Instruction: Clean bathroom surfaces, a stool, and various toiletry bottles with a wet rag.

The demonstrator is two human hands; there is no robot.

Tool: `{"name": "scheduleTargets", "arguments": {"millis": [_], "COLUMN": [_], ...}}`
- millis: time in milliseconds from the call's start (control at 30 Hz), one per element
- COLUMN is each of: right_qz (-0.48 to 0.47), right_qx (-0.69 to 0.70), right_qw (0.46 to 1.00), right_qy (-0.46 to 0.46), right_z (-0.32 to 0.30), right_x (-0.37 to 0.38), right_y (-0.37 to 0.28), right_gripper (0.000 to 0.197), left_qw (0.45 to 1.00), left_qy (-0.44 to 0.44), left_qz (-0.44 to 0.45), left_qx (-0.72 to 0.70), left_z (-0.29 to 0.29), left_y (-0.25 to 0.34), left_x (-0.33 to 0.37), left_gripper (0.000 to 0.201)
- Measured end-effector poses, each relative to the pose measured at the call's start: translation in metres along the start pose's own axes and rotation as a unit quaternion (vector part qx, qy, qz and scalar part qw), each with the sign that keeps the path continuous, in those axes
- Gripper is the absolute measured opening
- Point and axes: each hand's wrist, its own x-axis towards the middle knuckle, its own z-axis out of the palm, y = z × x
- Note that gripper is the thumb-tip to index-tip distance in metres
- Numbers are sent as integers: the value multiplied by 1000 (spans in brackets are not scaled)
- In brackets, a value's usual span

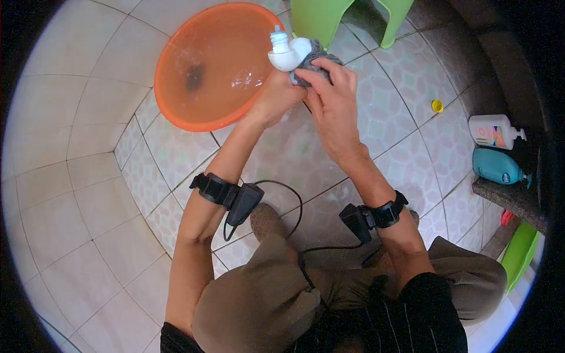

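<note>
Over the right rim of an orange basin [200, 126], I hold up a white curved plastic fitting [286, 59] with a pale blue ridged neck pointing upward. A dark grey cloth [322, 57] is bunched around the fitting's right side. My left hand [276, 97] is closed around it from below, its fingers mostly hidden behind the fitting and cloth. Bent over the cloth, the fingers of my right hand [332, 97] press it against the fitting.
Water and a dark blurred patch show in the basin. A green plastic stool [318, 20] stands at the far side. To the right lie a yellow cap [436, 106], a white pump bottle [491, 130] and a teal bottle [497, 166]. Tiled wall [70, 170] rises at left.
</note>
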Motion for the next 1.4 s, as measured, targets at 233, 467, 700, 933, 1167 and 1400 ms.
{"name": "scheduleTargets", "arguments": {"millis": [233, 467, 700, 933, 1167, 1400], "right_qz": [39, -37, 141, 102, 102, 104], "right_qx": [63, 91, 63, -97, -59, 80], "right_qw": [997, 995, 942, 929, 941, 908], "right_qy": [-13, -30, -296, -342, -316, -398], "right_z": [-25, -39, -109, -169, -195, -201], "right_x": [25, 14, 38, 59, 66, 64], "right_y": [21, 22, 8, -6, -27, -43], "right_gripper": [21, 9, 18, 19, 18, 11], "left_qw": [996, 1000, 944, 973, 898, 972], "left_qy": [-71, -25, 69, 0, 141, -82], "left_qz": [-17, 10, 188, 105, 271, 219], "left_qx": [-44, 11, 264, 206, 316, 27], "left_z": [-5, 4, 21, 55, 68, 105], "left_y": [14, 12, 8, 19, 32, 43], "left_x": [11, 11, -1, -19, -46, -61], "left_gripper": [59, 56, 52, 59, 72, 68]}}
